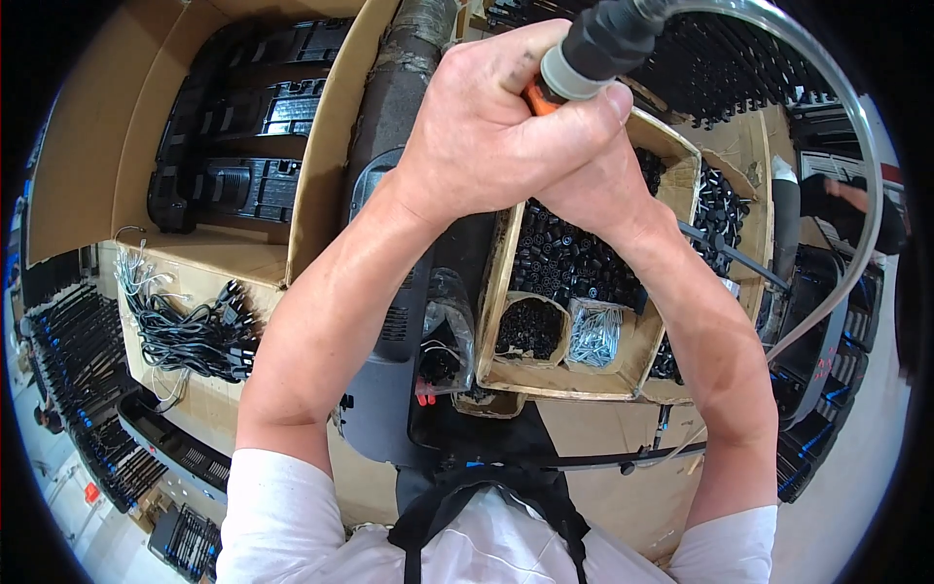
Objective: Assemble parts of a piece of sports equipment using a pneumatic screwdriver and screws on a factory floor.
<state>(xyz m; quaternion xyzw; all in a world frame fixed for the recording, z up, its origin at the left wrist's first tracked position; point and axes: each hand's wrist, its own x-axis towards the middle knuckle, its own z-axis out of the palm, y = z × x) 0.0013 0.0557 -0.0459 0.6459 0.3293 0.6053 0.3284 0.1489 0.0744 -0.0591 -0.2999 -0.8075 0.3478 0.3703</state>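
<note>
Both hands are closed together, high at the top middle, around an air tool (605, 44) with a black end, a pale collar and an orange body. A clear hose (844, 83) runs from its end and curves down to the right. My left hand (486, 131) wraps it from the left, overlapping my right hand (605, 190), whose fingers are mostly hidden. The tool's lower end is out of sight behind the hands. Beneath my forearms lies a long black plastic housing (379, 414), partly covered by the left arm.
A cardboard box (326, 146) of black molded parts stands at the left, with bundled black cables (199, 326) nearby. Right of center, a tray (569, 383) holds small black caps, silver screws (595, 336) and dark screws (530, 329). Another person's arm (848, 195) shows far right.
</note>
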